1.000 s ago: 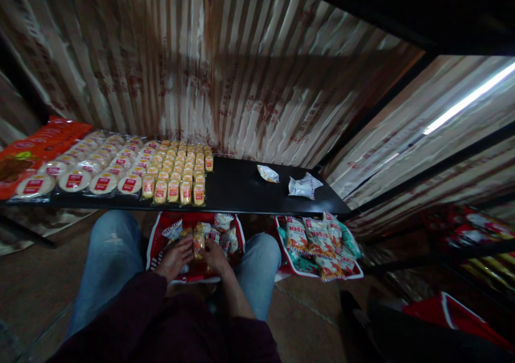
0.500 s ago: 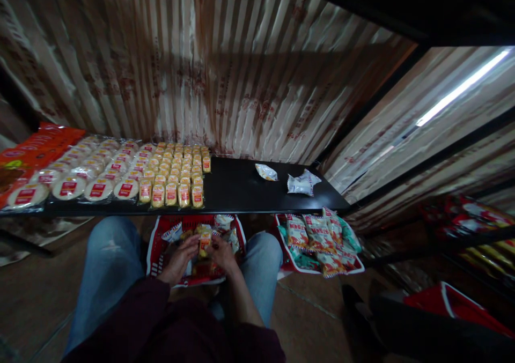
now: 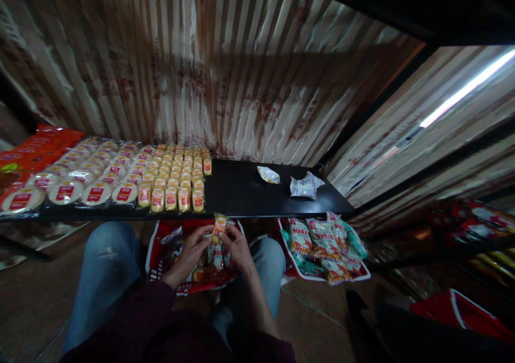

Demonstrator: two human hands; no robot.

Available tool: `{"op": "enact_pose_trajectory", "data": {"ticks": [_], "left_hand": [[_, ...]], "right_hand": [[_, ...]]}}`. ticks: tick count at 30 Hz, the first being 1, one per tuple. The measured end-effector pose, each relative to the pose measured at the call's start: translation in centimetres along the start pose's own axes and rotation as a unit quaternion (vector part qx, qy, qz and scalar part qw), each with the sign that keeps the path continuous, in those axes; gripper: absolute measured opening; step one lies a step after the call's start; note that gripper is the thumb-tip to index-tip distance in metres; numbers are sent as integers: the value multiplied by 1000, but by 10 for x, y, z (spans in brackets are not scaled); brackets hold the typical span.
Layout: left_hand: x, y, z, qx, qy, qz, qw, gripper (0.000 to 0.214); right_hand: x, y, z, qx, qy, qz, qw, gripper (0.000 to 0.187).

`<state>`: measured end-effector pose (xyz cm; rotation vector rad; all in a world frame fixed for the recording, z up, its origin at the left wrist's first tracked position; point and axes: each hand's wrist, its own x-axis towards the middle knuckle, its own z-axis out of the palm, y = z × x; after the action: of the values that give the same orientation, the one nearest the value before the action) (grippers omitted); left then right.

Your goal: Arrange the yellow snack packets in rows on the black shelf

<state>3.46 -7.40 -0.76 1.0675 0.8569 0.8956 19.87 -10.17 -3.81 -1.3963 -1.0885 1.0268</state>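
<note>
Black shelf (image 3: 241, 191) — hands (image 3: 192, 251) (image 3: 237, 247) pinch packet (image 3: 219, 227), apparently red-labelled.

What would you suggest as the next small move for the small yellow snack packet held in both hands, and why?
Probably lift the small yellow snack packet onto the black shelf, just right of the rows of matching packets: left hand and right hand pinch it above the red plastic basket, and bare shelf lies beside the last column.

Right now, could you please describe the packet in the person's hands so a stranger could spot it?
Find the black shelf; just below its front edge, over the red basket, the left hand and right hand pinch one small yellow packet. Unlike the shelf's flat rows, it alone is held aloft.
</note>
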Motion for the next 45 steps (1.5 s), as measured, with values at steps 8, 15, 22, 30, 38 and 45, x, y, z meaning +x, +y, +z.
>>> {"op": "enact_pose_trajectory", "data": {"ticks": [8, 15, 22, 30, 38, 45], "left_hand": [[38, 16, 21, 68, 12, 62, 996, 38], [77, 24, 37, 198, 76, 122, 970, 29], [102, 29, 42, 265, 98, 67, 957, 31], [118, 39, 52, 305, 116, 52, 944, 35], [139, 41, 54, 324, 115, 34, 938, 51], [163, 39, 53, 314, 136, 37, 939, 52]], "right_hand": [[44, -30, -8, -115, 63, -52, 990, 33], [88, -48, -6, -256, 68, -55, 963, 29], [116, -48, -1, -316, 64, -7, 947, 26], [147, -51, 5, -336, 55, 11, 940, 24], [177, -50, 8, -331, 35, -11, 943, 24], [200, -43, 12, -332, 26, -51, 942, 29]]}}
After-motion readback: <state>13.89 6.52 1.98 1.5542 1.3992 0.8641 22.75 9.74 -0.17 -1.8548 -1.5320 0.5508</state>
